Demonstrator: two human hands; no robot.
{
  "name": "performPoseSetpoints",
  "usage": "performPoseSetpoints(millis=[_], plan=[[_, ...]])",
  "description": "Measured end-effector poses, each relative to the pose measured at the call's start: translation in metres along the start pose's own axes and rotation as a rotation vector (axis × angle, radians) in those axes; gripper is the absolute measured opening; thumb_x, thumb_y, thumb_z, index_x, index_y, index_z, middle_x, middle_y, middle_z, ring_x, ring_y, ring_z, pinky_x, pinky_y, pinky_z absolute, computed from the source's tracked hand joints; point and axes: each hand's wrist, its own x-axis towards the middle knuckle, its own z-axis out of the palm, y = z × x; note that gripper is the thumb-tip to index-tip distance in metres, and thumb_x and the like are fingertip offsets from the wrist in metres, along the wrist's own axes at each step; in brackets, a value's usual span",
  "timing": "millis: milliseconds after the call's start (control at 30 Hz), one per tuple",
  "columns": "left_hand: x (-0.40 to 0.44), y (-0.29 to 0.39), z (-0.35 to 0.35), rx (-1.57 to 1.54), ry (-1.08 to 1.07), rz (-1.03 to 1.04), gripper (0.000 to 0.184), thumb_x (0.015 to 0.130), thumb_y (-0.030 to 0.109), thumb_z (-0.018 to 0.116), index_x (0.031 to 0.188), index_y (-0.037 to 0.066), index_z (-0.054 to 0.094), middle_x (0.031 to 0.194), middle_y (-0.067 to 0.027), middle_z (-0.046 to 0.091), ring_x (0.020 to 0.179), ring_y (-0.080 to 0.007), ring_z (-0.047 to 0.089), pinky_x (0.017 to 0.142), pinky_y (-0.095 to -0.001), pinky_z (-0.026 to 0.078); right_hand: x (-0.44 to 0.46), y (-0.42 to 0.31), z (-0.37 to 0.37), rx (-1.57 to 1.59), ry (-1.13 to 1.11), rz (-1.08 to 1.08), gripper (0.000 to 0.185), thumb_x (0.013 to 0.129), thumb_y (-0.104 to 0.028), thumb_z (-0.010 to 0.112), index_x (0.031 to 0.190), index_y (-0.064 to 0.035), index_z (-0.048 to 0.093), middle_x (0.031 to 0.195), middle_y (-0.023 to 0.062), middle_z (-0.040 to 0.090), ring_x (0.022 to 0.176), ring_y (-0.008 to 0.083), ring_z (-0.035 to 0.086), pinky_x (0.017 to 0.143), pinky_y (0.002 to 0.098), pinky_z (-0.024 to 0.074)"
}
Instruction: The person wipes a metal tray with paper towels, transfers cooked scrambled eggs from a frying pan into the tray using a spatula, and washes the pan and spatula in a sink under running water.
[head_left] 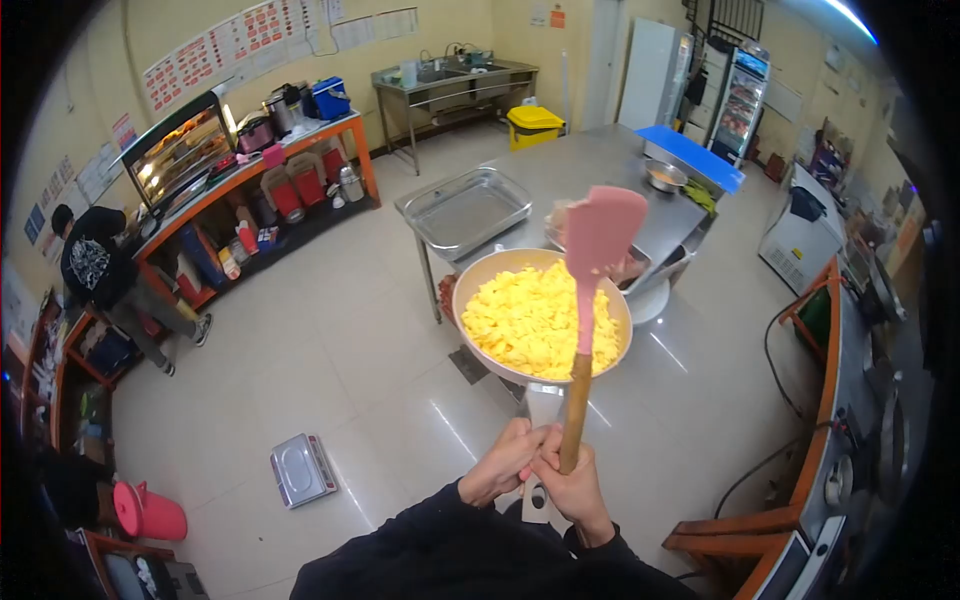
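Observation:
A light-coloured frying pan (464, 325) full of yellow scrambled eggs (530, 320) is held out in front of me over the floor. My left hand (497, 463) is wrapped around the pan's pale handle (537, 507). Pressed close beside it, my right hand (570, 488) grips the wooden handle of a pink spatula (603, 235). The spatula stands upright, its blade above the pan's right side, with small bits stuck on it. Whether my right fingers also hold the pan handle is hidden by the overlap of both hands.
Ahead is a steel table (560, 165) bearing a clear rectangular tray (468, 212) and a metal bowl (665, 176). A scale (302, 470) and a pink bucket (150, 511) stand on the floor to the left. Another person (95, 255) works at the left counter; an orange-framed bench (760, 530) is at right.

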Motion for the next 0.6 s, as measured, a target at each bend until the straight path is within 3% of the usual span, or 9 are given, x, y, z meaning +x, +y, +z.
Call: performPoseSetpoints(millis=[100,200,300,600], plan=[[0.024,0.019,-0.043,-0.1,0.011,0.075,0.034,0.095,0.023,0.046,0.073,0.0,0.06,0.054,-0.0017,0.055,0.03,-0.0025,0.036,0.028,-0.0173,0.023,0.05,-0.004,0.022,-0.1,-0.081,-0.085,0.029,0.08,0.009,0.054,0.067,-0.0077,0.035,0.067,0.0013,0.049,0.066,0.0113,0.06,0.055,0.0243,0.0444],[0.05,0.037,-0.08,-0.132,0.05,0.092,0.033,0.095,0.022,0.047,0.073,0.001,0.06,0.054,-0.0013,0.055,0.03,-0.0021,0.037,0.028,-0.0167,0.024,0.099,0.014,0.036,-0.014,-0.134,0.033,0.028,0.081,0.009,0.053,0.067,-0.0078,0.035,0.066,0.002,0.05,0.065,0.0113,0.06,0.055,0.0242,0.0448],[0.077,0.069,-0.104,-0.156,0.095,0.104,0.033,0.095,0.021,0.047,0.072,0.001,0.059,0.052,-0.0003,0.053,0.03,-0.0017,0.036,0.028,-0.0159,0.025,0.15,0.014,0.044,-0.076,-0.184,-0.024,0.03,0.081,0.011,0.052,0.067,-0.0083,0.034,0.068,0.0036,0.05,0.066,0.0142,0.061,0.055,0.0262,0.0497],[0.198,0.172,-0.169,-0.166,0.051,0.033,0.027,0.093,0.016,0.046,0.075,0.002,0.062,0.054,0.0013,0.053,0.031,-0.0013,0.036,0.03,-0.0145,0.026,0.321,0.003,0.053,-0.069,-0.151,0.071,0.03,0.081,0.011,0.052,0.066,-0.008,0.035,0.073,0.0048,0.051,0.067,0.0144,0.062,0.057,0.026,0.0495]])
